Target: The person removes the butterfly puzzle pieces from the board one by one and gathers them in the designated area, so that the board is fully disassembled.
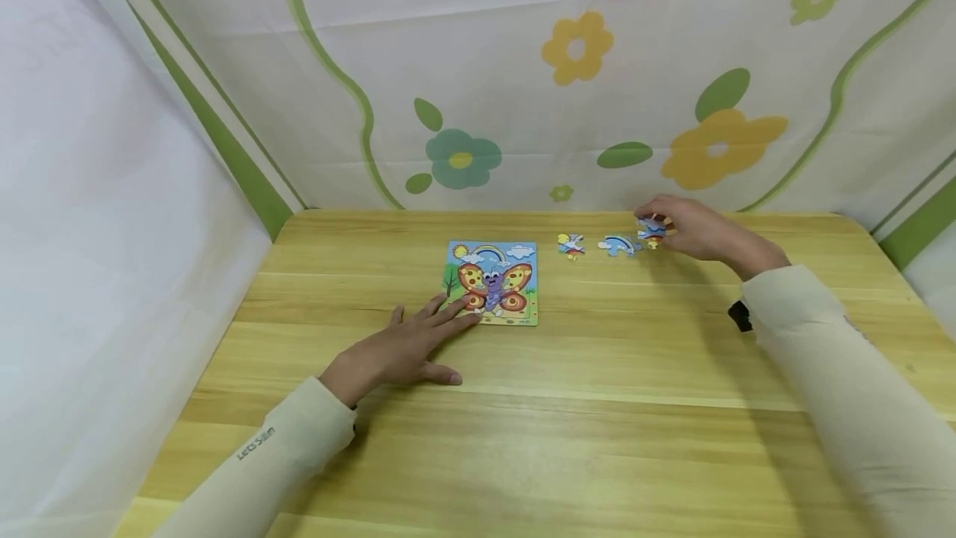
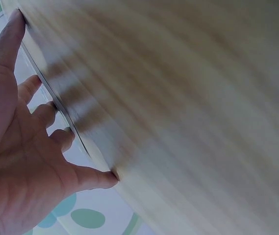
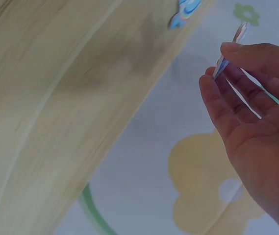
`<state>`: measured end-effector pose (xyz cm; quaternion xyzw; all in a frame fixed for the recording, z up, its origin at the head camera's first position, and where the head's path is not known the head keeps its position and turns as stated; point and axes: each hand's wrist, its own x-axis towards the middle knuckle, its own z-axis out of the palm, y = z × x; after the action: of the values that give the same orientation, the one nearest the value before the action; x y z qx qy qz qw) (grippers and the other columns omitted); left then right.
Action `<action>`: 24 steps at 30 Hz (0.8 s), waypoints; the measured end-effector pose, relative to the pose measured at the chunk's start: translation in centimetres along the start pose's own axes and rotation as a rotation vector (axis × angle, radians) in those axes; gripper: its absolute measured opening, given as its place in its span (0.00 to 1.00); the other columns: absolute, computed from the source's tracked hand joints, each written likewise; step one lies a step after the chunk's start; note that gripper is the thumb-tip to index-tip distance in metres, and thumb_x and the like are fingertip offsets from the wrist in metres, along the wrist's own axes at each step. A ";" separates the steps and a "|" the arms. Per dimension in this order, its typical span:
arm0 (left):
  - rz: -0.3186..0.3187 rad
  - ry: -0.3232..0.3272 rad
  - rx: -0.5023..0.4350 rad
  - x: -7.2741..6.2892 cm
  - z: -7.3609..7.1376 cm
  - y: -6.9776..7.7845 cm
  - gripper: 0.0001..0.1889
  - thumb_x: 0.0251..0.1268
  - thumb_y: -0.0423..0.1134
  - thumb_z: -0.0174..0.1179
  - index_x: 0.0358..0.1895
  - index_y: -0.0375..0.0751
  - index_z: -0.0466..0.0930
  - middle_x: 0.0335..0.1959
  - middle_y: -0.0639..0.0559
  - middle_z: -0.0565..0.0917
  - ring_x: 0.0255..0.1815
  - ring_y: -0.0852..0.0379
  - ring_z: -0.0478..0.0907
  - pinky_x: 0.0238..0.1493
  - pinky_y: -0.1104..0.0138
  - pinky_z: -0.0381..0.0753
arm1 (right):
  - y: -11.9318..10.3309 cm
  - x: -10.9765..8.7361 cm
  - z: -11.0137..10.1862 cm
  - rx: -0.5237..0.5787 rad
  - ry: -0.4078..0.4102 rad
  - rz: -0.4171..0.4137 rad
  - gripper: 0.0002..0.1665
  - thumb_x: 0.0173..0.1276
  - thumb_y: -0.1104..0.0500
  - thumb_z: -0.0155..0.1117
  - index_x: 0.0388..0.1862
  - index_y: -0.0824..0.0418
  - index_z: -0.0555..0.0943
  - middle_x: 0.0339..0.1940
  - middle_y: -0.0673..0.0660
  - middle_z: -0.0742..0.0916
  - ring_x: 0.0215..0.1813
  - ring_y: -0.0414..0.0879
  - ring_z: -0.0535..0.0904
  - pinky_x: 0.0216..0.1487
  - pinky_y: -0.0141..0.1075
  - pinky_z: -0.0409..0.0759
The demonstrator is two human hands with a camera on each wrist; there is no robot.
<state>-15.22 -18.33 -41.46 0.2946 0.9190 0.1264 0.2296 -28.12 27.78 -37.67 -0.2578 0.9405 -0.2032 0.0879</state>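
A square puzzle board (image 1: 534,312) with a purple butterfly picture lies on the table. Spread fingers of my left hand (image 1: 407,349) rest on its lower left corner, the thumb extended over the wood. In the left wrist view, the fingertips meet the thin edge of the board (image 2: 64,113). Farther right, my right hand (image 1: 696,227) pinches a jigsaw piece (image 1: 652,231) between thumb and fingers. That thin piece (image 3: 221,65) shows edge-on in the right wrist view, raised off the table. Beside it lies a blue rainbow piece (image 1: 619,246).
Another loose puzzle piece (image 1: 571,246), with yellow and red parts, lies between the board and the rainbow piece. The wooden table (image 1: 568,430) ends at a white cloth (image 1: 478,48) with printed flowers behind. A black object (image 1: 739,315) shows at the right cuff.
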 end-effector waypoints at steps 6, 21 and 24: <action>0.003 -0.004 -0.002 0.1 -0.1 0.1 0.47 0.70 0.63 0.64 0.87 0.64 0.48 0.89 0.55 0.44 0.89 0.40 0.35 0.75 0.23 0.40 | 1.5 -0.7 0.1 -0.001 -0.006 0.034 0.30 0.67 0.76 0.64 0.68 0.78 0.74 0.60 0.74 0.82 0.60 0.68 0.79 0.60 0.62 0.79; -0.005 -0.002 -0.007 0.0 -0.1 0.2 0.48 0.70 0.62 0.64 0.87 0.64 0.48 0.89 0.55 0.43 0.89 0.40 0.34 0.75 0.22 0.40 | 3.7 -1.1 1.4 0.017 -0.032 0.077 0.30 0.62 0.82 0.57 0.65 0.78 0.76 0.61 0.76 0.80 0.62 0.71 0.78 0.62 0.65 0.76; -0.005 -0.003 -0.004 0.0 -0.1 0.2 0.48 0.70 0.63 0.64 0.87 0.64 0.48 0.89 0.54 0.44 0.89 0.40 0.34 0.75 0.22 0.40 | 4.1 -1.0 1.6 -0.007 -0.037 0.068 0.29 0.62 0.82 0.56 0.64 0.77 0.78 0.60 0.76 0.81 0.62 0.71 0.77 0.63 0.65 0.76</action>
<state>-15.18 -18.20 -41.33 0.2920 0.9192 0.1272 0.2317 -28.66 30.99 -40.75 -0.2299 0.9476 -0.1922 0.1112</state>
